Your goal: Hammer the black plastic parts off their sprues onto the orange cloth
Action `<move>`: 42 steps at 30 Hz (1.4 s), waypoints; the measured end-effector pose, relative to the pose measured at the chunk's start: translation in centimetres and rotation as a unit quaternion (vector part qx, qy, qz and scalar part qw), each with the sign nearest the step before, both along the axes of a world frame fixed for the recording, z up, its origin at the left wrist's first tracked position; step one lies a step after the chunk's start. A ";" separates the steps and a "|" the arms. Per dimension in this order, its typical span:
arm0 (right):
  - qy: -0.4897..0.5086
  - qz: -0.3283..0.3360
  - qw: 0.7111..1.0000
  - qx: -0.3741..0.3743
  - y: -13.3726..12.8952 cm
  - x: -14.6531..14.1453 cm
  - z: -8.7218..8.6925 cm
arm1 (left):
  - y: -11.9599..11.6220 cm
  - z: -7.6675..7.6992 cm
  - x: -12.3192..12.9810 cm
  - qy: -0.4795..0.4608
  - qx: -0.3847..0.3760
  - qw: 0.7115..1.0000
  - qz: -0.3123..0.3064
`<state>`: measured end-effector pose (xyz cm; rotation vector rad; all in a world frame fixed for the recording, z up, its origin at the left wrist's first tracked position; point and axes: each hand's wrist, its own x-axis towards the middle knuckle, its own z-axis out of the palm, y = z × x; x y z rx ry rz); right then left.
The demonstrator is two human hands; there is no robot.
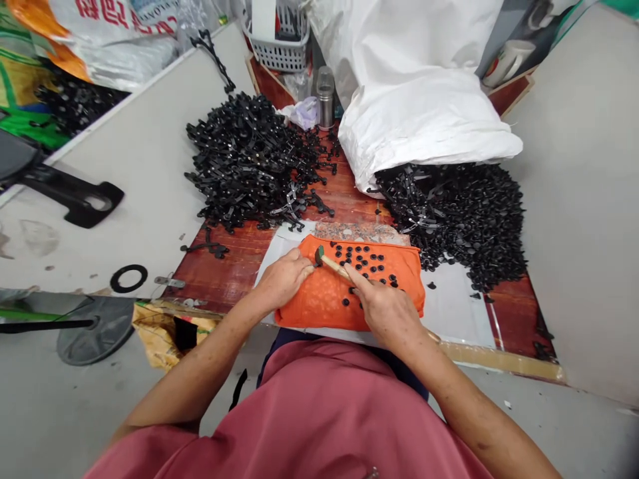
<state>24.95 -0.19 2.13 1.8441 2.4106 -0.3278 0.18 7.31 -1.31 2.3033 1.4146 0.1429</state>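
My right hand [392, 309] is closed around the wooden handle of a small hammer [335, 266]. The dark green hammer head sits right by the fingertips of my left hand [285, 278]. That hand rests on an orange cloth-covered pad [319, 306], its fingers pinched on a small black plastic part [317, 264], mostly hidden by the fingers and the hammer head. Several round black caps [367, 259] stand across the pad, mainly on its right half. Beneath the pad lies a white board [452, 306].
A heap of black plastic linked parts [249, 159] lies at the back left. Small black pieces [479, 226] spill from a white sack [424, 120] at the right. Behind are a grey basket [282, 53] and a metal flask [325, 100]. Side panels [579, 199] flank the red-brown table [239, 259].
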 end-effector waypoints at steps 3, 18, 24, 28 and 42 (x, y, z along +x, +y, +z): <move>-0.009 0.016 1.000 -0.005 1.0 0.3 0.3 | 1.2 1.3 -2.4 -0.048 0.026 0.996 -0.064; 0.069 0.035 0.997 0.011 2.7 1.9 -0.1 | 2.3 4.7 -2.7 0.085 0.033 0.964 -0.249; 0.288 -0.036 0.957 0.022 0.8 3.6 0.7 | 2.0 4.5 -2.6 -0.010 0.100 0.980 -0.173; 0.372 -0.096 0.923 0.032 -1.1 5.6 0.4 | 1.2 3.4 -0.6 -0.085 0.012 0.994 -0.072; 0.301 -0.157 0.941 0.018 -3.8 7.7 -2.3 | 1.1 0.2 3.2 0.076 0.094 0.992 -0.026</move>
